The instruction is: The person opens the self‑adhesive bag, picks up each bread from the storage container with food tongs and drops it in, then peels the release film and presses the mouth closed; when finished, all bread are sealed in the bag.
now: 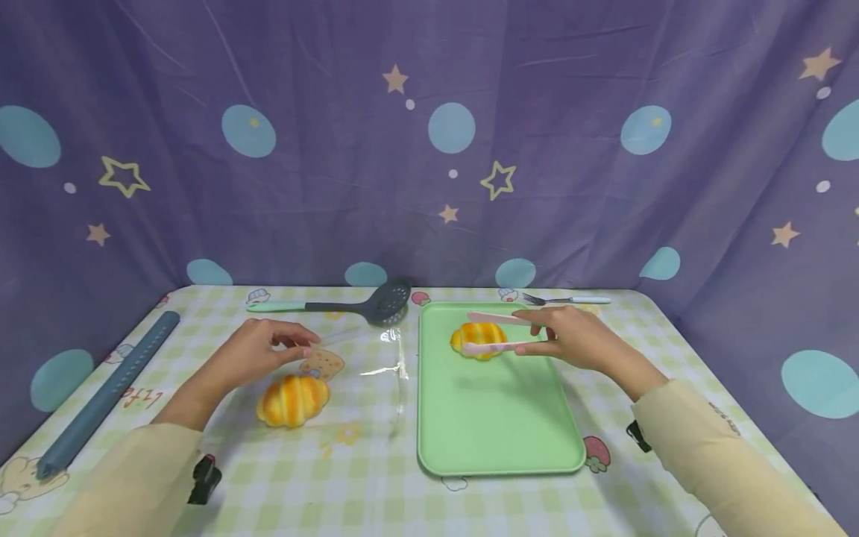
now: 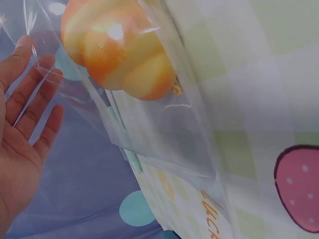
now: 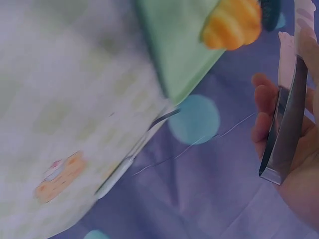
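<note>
A cloth (image 1: 356, 496) of white and pale green checks, printed with strawberries, flowers and lettering, covers the tabletop (image 1: 268, 488). Along its left edge lies 1 dark blue bar (image 1: 112, 391) with a row of small marks. Near the far edge, left of the middle, 1 slotted spoon (image 1: 376, 304) has its mint handle end toward the left. Near the far right corner, 1 fork (image 1: 570, 300) with a pale handle points its tines left. Right of the middle sits 1 green tray (image 1: 496, 418), and just beside its left side 1 clear bag (image 1: 382, 369).
</note>
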A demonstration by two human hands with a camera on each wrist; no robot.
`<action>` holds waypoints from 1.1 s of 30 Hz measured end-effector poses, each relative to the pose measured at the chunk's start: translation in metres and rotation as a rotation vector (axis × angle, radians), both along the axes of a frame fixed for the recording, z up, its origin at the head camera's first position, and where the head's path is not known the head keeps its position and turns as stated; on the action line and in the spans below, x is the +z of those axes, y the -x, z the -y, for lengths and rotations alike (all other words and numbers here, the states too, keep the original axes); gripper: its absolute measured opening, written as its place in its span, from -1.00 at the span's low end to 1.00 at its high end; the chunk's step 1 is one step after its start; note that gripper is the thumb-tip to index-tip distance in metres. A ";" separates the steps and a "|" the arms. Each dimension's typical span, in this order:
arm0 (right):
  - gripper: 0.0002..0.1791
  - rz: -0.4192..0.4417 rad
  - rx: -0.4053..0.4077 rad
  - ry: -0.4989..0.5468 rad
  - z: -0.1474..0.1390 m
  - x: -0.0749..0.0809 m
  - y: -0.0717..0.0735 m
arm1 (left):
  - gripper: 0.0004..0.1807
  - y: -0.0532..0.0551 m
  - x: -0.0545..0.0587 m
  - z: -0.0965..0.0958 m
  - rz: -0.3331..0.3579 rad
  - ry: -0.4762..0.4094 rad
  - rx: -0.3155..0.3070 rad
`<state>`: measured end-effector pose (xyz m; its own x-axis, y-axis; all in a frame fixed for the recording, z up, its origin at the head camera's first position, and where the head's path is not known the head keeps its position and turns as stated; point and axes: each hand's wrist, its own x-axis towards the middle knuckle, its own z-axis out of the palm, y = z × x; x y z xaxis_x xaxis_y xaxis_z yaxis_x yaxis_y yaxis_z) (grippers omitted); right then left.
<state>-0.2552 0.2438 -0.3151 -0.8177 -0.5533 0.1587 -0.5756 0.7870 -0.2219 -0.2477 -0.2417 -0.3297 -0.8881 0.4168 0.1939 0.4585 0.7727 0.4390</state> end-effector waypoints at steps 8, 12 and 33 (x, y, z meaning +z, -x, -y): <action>-0.31 -0.009 -0.058 0.002 -0.032 -0.013 0.004 | -0.83 0.000 0.001 -0.001 -0.002 0.003 -0.006; -0.33 -0.008 -0.081 -0.007 -0.040 -0.018 0.007 | -0.83 0.000 0.000 -0.001 0.000 0.004 -0.008; -0.38 0.012 -0.068 -0.144 -0.023 -0.018 0.024 | -0.83 0.002 0.001 -0.001 -0.014 0.012 -0.014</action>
